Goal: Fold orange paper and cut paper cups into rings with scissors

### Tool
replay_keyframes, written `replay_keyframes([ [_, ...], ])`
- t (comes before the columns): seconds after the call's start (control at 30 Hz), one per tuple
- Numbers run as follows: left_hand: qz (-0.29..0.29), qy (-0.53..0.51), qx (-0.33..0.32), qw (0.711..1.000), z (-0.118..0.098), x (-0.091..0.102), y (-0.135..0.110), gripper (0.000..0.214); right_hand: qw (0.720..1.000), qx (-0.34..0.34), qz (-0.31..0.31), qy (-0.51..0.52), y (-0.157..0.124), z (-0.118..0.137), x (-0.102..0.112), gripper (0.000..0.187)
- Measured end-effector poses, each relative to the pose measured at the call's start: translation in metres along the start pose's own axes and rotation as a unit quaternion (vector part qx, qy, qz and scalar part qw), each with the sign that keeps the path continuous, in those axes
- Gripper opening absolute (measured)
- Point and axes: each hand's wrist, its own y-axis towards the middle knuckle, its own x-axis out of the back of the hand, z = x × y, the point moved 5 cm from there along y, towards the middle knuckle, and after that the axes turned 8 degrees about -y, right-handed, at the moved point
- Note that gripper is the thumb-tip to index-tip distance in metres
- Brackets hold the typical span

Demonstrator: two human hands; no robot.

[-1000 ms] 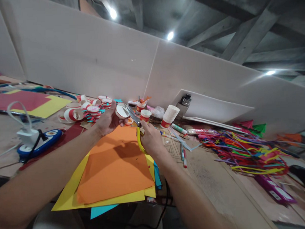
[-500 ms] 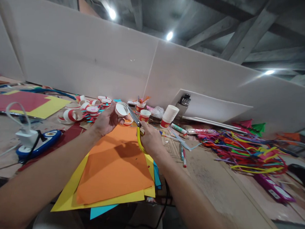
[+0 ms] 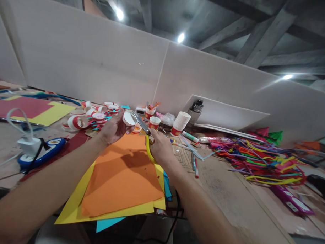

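My left hand (image 3: pixel 112 129) is closed around a small white paper cup (image 3: pixel 129 118) with a red rim, held above the table. My right hand (image 3: pixel 159 147) grips yellow-handled scissors (image 3: pixel 144 131), whose metal blades reach up to the cup's edge. Both hands hover over an orange paper sheet (image 3: pixel 121 176) lying on top of yellow and blue sheets. Just behind the scissors stands a red and white paper cup (image 3: pixel 154 122).
Cut cup rings and cup pieces (image 3: pixel 94 113) lie at the back left. A stack of paper cups (image 3: pixel 181 123), markers (image 3: pixel 195 163) and a heap of coloured paper strips (image 3: pixel 260 161) lie to the right. A blue power strip with a white charger (image 3: pixel 37 151) sits at the left.
Hardly anything has moved. The cup in my left hand has turned slightly against the scissor blades; both hands stay in the same place.
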Motion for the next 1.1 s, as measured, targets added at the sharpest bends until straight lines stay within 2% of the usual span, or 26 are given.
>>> replay_keyframes([
  [0.33,-0.044,0.02,-0.017,0.999,-0.003,0.004,0.003,0.053,1.0,-0.003,0.013,0.007,0.0,0.001,0.001,0.034],
  [0.43,-0.046,0.025,-0.023,0.998,-0.002,0.002,0.002,0.052,1.0,-0.002,0.013,0.007,0.0,0.001,0.002,0.036],
  [0.63,-0.037,0.044,0.042,0.997,0.009,0.0,-0.002,0.047,1.0,-0.002,0.012,0.015,-0.001,0.0,0.004,0.038],
  [0.83,-0.045,0.044,0.034,0.997,0.007,0.001,-0.002,0.048,1.0,0.009,0.009,0.012,0.0,0.0,0.003,0.04],
  [1.1,-0.048,0.08,0.044,0.995,0.006,0.012,0.002,0.065,1.0,0.018,0.006,0.022,0.0,0.002,-0.001,0.039],
])
